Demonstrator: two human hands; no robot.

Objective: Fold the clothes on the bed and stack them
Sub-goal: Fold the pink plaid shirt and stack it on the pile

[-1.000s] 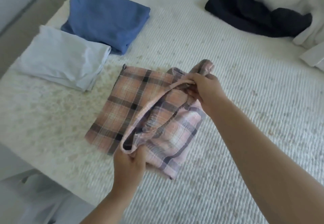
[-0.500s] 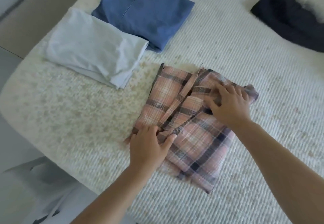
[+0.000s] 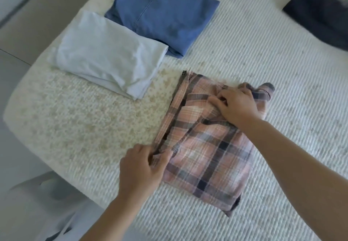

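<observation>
So the pink plaid shirt (image 3: pixel 207 146) lies folded mid-bed (image 3: pixel 282 90). Left hand (image 3: pixel 141 167) pinches its 7 o'clock corner, right hand (image 3: pixel 237 105) clutches fabric at 1 o'clock. Light blue (image 3: pixel 107 56) and blue (image 3: pixel 162 12) folded pieces sit around 11.

A home bedroom, shown by a bed (image 3: pixel 282 90) under a white ribbed knit cover, folded light blue (image 3: pixel 107 56) and darker blue (image 3: pixel 165 12) clothes at its far left, a dark garment (image 3: pixel 318 12) at far right
</observation>
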